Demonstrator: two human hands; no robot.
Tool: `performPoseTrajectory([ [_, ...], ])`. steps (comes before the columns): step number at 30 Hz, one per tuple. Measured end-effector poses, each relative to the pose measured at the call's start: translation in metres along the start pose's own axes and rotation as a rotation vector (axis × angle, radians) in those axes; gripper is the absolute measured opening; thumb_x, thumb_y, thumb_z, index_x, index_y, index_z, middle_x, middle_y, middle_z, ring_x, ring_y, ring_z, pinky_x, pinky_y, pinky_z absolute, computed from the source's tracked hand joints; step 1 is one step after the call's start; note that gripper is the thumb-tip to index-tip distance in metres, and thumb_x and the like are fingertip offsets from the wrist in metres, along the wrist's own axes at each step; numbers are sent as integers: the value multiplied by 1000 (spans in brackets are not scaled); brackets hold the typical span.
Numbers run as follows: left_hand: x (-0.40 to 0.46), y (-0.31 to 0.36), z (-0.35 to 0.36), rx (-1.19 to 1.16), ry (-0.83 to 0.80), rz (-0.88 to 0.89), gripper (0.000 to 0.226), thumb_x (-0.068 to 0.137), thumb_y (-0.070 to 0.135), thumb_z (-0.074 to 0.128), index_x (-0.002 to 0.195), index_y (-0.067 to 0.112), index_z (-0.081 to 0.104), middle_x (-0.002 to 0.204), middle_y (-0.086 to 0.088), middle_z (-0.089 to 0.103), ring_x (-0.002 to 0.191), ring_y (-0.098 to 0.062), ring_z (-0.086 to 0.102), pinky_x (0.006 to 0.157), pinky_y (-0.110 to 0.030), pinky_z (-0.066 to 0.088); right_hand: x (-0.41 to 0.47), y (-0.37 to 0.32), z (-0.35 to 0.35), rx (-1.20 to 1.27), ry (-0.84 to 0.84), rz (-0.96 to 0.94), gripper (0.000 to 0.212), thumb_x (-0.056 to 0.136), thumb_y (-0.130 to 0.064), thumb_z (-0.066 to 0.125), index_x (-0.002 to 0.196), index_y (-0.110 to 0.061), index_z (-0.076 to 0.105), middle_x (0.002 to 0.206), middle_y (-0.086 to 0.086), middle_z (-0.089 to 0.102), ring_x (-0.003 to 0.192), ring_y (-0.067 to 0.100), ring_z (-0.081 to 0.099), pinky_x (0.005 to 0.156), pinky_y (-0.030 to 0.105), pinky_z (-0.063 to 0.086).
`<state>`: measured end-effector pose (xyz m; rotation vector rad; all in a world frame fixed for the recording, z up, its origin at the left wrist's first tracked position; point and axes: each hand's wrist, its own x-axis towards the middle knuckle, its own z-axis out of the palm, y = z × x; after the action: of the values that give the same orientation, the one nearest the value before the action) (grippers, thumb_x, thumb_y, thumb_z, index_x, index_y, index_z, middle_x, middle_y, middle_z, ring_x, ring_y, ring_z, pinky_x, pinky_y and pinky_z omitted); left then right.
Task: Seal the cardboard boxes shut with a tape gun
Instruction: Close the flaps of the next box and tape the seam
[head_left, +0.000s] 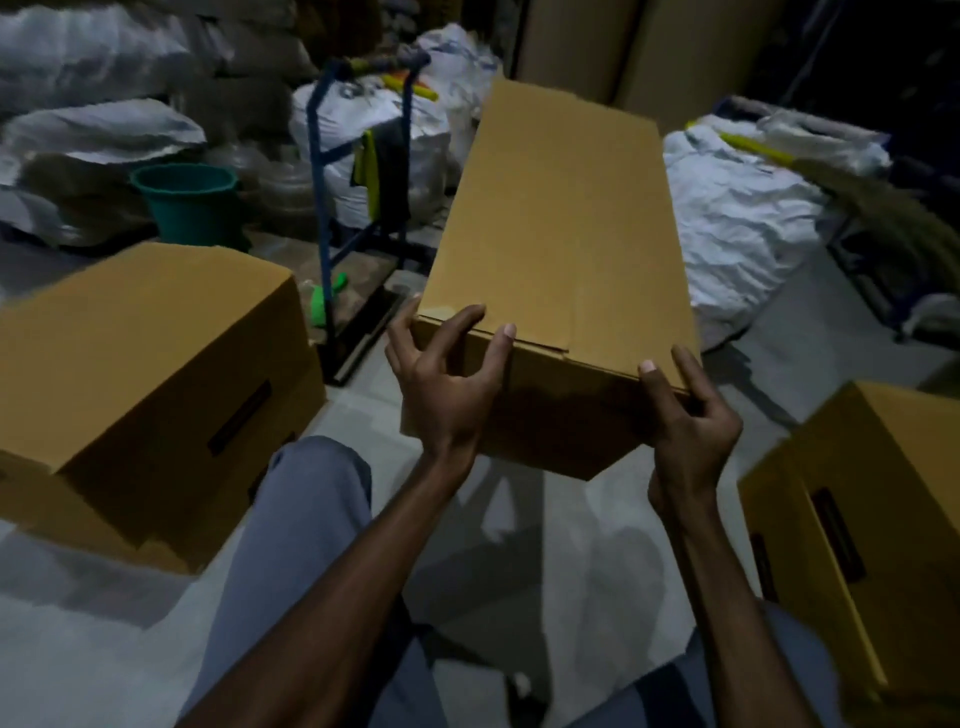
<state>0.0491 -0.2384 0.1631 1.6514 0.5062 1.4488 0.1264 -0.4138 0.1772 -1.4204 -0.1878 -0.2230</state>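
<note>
Box (561, 228) long axis runs away from me, far end tipped slightly right, near end at my hands, off the floor (524, 545). Plain brown cardboard, top flaps shut, seam visible, no tape seen. L hand (447, 384) curled on near-left corner, fingers spread; R hand (685, 415) gripping near-right corner, thumb on top. Two more boxes: left (150, 374), right (857, 519).

The right box (878, 525) and left box (150, 374) run past the frame edges. The held box (561, 249) hides its far end and underside. Background sacks (737, 208) blur in darkness.
</note>
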Motion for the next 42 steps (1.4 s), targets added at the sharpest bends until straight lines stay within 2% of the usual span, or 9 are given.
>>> performPoseTrajectory([
  [11, -85, -140, 38, 393, -412, -196, 28, 81, 56, 73, 99, 34, 73, 133, 1, 43, 122, -17, 34, 76, -33, 45, 3, 191, -48, -224, 52, 302, 56, 73, -43, 79, 124, -26, 65, 130, -10, 59, 119, 23, 60, 87, 61, 53],
  [16, -139, -217, 24, 510, -763, -320, 31, 74, 61, 73, 89, 34, 69, 115, 9, 53, 114, -19, 34, 76, -25, 32, -15, 273, -66, -362, -5, 454, 48, 80, -19, 78, 126, -19, 64, 137, 1, 57, 127, 18, 52, 104, 39, 47],
  [19, -166, -251, 8, 564, -904, -374, 28, 78, 46, 78, 99, 29, 71, 116, 4, 51, 114, -27, 47, 78, -12, 24, -29, 301, -85, -471, -97, 559, 62, 80, -13, 77, 137, -20, 54, 148, 3, 45, 132, 19, 47, 105, 33, 44],
  [25, -185, -287, 0, 725, -1113, -587, 89, 70, 68, 74, 145, 35, 40, 159, -8, 21, 124, -39, 51, 98, -45, 47, -47, 331, -85, -835, -376, 624, 109, 68, -49, 84, 154, -31, 18, 158, 5, 9, 142, 34, 22, 111, 43, 33],
  [31, -190, -271, 10, 854, -1091, -642, 97, 69, 72, 71, 148, 38, 27, 128, -19, 44, 106, -40, 56, 86, -39, 48, -30, 340, -91, -962, -519, 599, 120, 62, -55, 85, 155, -29, 14, 157, 11, 9, 141, 39, 20, 113, 48, 34],
  [35, -224, -232, 16, 847, -993, -706, 85, 76, 68, 67, 144, 32, 31, 126, -17, 43, 99, -43, 59, 80, -41, 50, 3, 340, -95, -1080, -654, 530, 106, 70, -45, 83, 154, -25, 21, 160, 15, 3, 145, 40, 10, 116, 50, 27],
  [38, -268, -199, 28, 787, -1031, -635, 77, 89, 59, 58, 149, 21, 30, 126, -19, 49, 99, -43, 60, 76, -39, 47, 32, 341, -93, -1167, -735, 438, 63, 80, -25, 75, 136, -12, 49, 158, 16, 12, 144, 40, 11, 114, 47, 26],
  [40, -288, -185, 35, 746, -1158, -600, 79, 91, 59, 54, 153, 19, 25, 127, -18, 52, 105, -39, 58, 81, -39, 46, 38, 343, -89, -1202, -720, 344, 38, 85, -29, 67, 114, -8, 56, 149, 18, 28, 139, 40, 23, 106, 51, 36],
  [42, -290, -188, 43, 660, -1385, -656, 89, 85, 72, 46, 155, 23, 19, 124, -14, 54, 109, -35, 57, 85, -40, 46, 27, 341, -82, -1244, -692, 273, 41, 88, -42, 59, 118, -15, 53, 148, 14, 30, 139, 38, 23, 102, 64, 35],
])
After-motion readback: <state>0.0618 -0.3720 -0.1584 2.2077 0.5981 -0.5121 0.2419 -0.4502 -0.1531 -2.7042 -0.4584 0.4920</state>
